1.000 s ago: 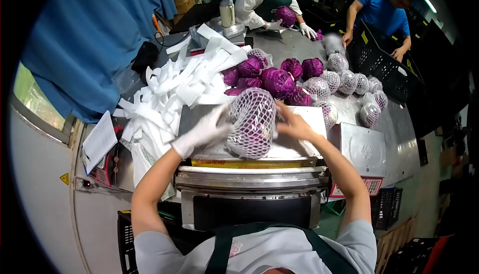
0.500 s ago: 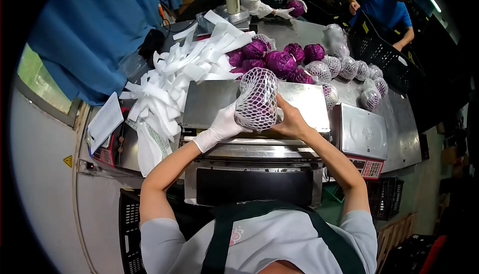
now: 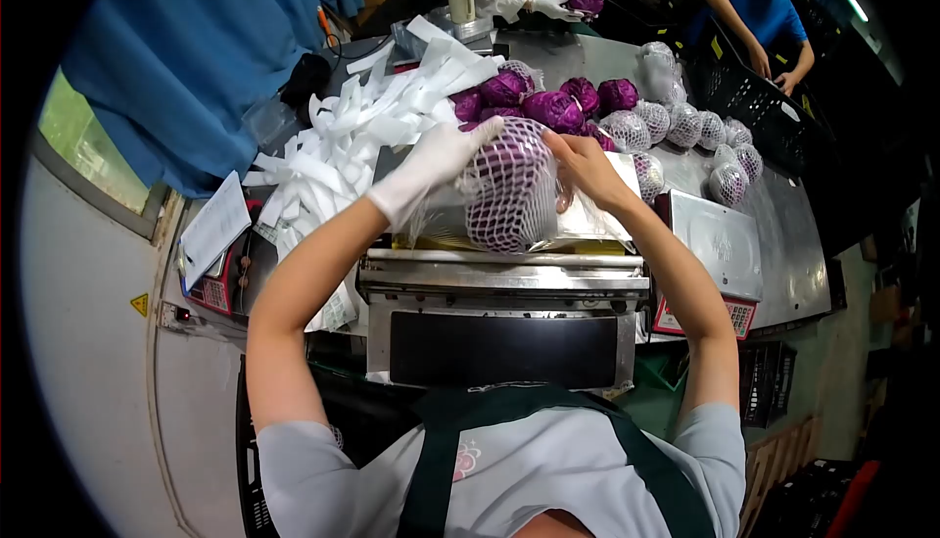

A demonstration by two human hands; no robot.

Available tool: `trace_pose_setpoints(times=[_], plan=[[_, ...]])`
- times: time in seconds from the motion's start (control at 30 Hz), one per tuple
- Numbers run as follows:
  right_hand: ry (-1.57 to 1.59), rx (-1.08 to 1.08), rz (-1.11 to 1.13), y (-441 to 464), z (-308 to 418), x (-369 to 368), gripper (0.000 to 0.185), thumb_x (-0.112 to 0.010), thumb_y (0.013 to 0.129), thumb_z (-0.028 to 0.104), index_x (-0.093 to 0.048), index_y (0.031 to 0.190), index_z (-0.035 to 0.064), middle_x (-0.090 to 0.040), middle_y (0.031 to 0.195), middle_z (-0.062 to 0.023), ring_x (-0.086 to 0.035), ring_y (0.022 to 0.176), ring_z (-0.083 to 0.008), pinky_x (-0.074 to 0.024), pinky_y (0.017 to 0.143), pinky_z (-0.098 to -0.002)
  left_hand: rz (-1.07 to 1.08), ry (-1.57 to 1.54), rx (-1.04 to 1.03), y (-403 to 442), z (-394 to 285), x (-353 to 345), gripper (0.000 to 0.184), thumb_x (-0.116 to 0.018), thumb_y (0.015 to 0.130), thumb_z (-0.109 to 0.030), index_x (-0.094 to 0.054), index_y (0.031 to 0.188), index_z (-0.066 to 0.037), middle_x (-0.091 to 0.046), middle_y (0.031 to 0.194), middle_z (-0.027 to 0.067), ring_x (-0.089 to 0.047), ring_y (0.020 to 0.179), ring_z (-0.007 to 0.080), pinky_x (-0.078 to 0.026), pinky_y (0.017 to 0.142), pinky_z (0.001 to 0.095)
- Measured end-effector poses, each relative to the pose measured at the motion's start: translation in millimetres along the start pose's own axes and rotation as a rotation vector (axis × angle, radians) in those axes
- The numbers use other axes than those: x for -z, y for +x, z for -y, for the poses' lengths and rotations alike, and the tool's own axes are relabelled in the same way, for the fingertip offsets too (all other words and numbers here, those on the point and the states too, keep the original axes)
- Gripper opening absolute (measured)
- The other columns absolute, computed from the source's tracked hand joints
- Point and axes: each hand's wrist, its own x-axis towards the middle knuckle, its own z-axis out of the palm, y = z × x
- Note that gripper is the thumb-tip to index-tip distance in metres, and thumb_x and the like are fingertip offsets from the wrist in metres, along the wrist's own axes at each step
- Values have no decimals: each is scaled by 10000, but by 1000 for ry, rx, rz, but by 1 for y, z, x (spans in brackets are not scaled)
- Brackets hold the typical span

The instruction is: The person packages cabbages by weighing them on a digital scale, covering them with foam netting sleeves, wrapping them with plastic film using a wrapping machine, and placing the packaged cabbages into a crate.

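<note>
Between my hands is a purple cabbage in white foam netting (image 3: 511,190), above the wrapping machine (image 3: 504,274). My left hand (image 3: 446,161), in a white glove, grips the upper left of the netting. At its upper right, my bare right hand (image 3: 587,168) holds on with bent fingers. Clear film shows beside the netted cabbage, over the metal plate. Bare purple cabbages (image 3: 553,110) lie just behind, and several netted cabbages (image 3: 685,125) sit to the right.
White foam strips (image 3: 362,132) are heaped at the left. A metal scale (image 3: 715,244) stands at the right, a clipboard (image 3: 213,230) at the far left. Across the table, one person holds a cabbage (image 3: 586,1); another works at a black crate (image 3: 754,88).
My hands have moved from the sides of the netted cabbage up to its top. Film now shows around it. The co-worker's cabbage has shifted slightly, and the person at the crate has brought both hands to it.
</note>
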Motion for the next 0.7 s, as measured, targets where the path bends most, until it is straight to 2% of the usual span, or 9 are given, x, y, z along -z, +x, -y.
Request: trace_pose_setpoints(times=[0.1, 0.17, 0.23, 0.3, 0.4, 0.47, 0.53, 0.6, 0.7], plan=[[-36, -172, 8, 49, -22, 11, 622, -421, 939, 455, -572, 748, -117, -528, 471, -111, -539, 346, -196, -436, 328, -283, 24, -71, -119, 51, 9, -4, 759, -477, 791, -691, -628, 1045, 8, -653, 890, 167, -625, 771, 252, -487, 708, 339], [-135, -214, 50, 79, -41, 19, 666, -379, 946, 483, -575, 690, -101, -509, 443, -102, -491, 310, -166, -407, 307, -276, 21, 156, 40, 114, 45, -9, 724, -475, 815, -651, -609, 1079, 9, -657, 920, 181, -635, 827, 270, -480, 755, 344], [-560, -243, -27, 98, -44, 20, 702, -375, 936, 505, -584, 642, -98, -554, 484, -172, -558, 376, -261, -478, 404, -352, -232, 481, -127, 102, 29, -7, 672, -483, 809, -634, -641, 1017, -15, -641, 914, 243, -629, 857, 349, -487, 739, 395], [-1178, -9, -224, 99, -42, 22, 599, -460, 871, 537, -675, 792, -17, -620, 678, -241, -640, 727, -382, -509, 636, -446, -213, 693, -44, 76, -5, 0, 639, -516, 797, -619, -658, 952, -16, -634, 863, 254, -619, 844, 376, -482, 736, 417], [-937, 308, -358, 86, -39, 43, 482, -591, 805, 478, -665, 816, 2, -615, 659, -216, -635, 659, -360, -504, 587, -444, -323, 498, -325, 69, 12, 12, 605, -575, 775, -589, -652, 941, -13, -619, 882, 268, -604, 870, 388, -470, 744, 419], [-774, 388, -192, 54, -36, 46, 636, -697, 730, 461, -546, 1154, 11, -642, 815, -229, -650, 669, -334, -521, 607, -399, -167, 234, -467, 51, 35, 11, 856, -671, 713, -557, -417, 1295, 17, -462, 1283, 260, -514, 1136, 361, -418, 946, 389], [-717, 270, 181, 16, -51, 32, 1196, -785, 561, 569, -141, 1435, 67, -423, 1299, -300, -533, 1081, -429, -432, 945, -430, 258, 331, -378, 13, 35, 11, 1193, -751, 631, -524, -40, 1433, 0, -129, 1466, 269, -297, 1317, 360, -271, 1081, 366], [-764, 103, 331, -10, -50, 2, 1274, -841, 544, 451, -23, 1438, 56, -323, 1364, -302, -403, 1231, -406, -384, 1000, -406, 331, 417, -336, -14, 44, -7, 1408, -828, 530, -457, 186, 1390, 7, -11, 1450, 332, -167, 1355, 397, -206, 1107, 350], [-559, 438, 157, -2, -83, -19, 1259, -856, 560, 373, -19, 1411, -31, -344, 1339, -313, -416, 1219, -402, -370, 1012, -400, 181, 147, -586, -13, 81, -44, 1422, -863, 517, -367, 196, 1371, 48, -72, 1437, 331, -128, 1361, 404, -199, 1108, 389]])
